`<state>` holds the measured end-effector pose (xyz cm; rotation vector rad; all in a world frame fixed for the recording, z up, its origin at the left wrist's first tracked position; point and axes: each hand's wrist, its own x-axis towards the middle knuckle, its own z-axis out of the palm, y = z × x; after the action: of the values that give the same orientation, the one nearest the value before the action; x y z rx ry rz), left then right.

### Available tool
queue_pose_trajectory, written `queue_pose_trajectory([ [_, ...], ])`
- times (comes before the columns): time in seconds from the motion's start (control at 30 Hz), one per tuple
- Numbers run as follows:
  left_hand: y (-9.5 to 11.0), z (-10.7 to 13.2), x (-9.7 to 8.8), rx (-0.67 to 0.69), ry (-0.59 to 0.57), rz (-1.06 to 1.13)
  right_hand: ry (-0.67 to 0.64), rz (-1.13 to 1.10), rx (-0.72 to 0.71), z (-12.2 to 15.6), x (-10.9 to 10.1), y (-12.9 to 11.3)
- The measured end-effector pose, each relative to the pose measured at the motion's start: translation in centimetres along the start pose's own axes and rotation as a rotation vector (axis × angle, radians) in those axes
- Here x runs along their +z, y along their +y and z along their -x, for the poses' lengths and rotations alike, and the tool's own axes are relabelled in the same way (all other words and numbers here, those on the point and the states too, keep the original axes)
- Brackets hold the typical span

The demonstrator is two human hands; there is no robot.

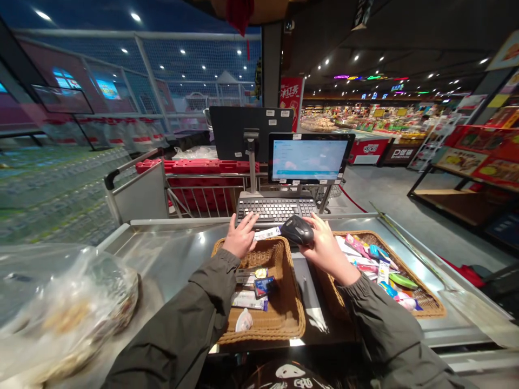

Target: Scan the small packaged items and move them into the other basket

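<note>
My right hand (324, 246) is wrapped round a black handheld barcode scanner (298, 229), held just in front of the keyboard (275, 209). My left hand (241, 236) reaches forward with its fingers stretched out onto the keyboard's front left edge, above the far rim of a wicker basket (284, 319). A small white labelled item (266, 233) lies between the two hands. Behind the keyboard stands a lit screen (310, 158).
A second wicker basket (425, 308) at the right holds several small packets. A clear plastic bag of food (68, 313) lies on the steel counter (170, 254) at the left. A shopping cart (138, 189) and red crates stand behind the counter.
</note>
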<state>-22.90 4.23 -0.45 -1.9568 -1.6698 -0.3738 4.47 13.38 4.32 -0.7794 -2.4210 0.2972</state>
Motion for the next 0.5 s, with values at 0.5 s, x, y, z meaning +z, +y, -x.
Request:
queue_pose_trajectory([
  [0.5,1.6,5.6,7.1,0.045,-0.372,0.04,-0.054,-0.046,0.01,0.6,1.6,-1.2],
])
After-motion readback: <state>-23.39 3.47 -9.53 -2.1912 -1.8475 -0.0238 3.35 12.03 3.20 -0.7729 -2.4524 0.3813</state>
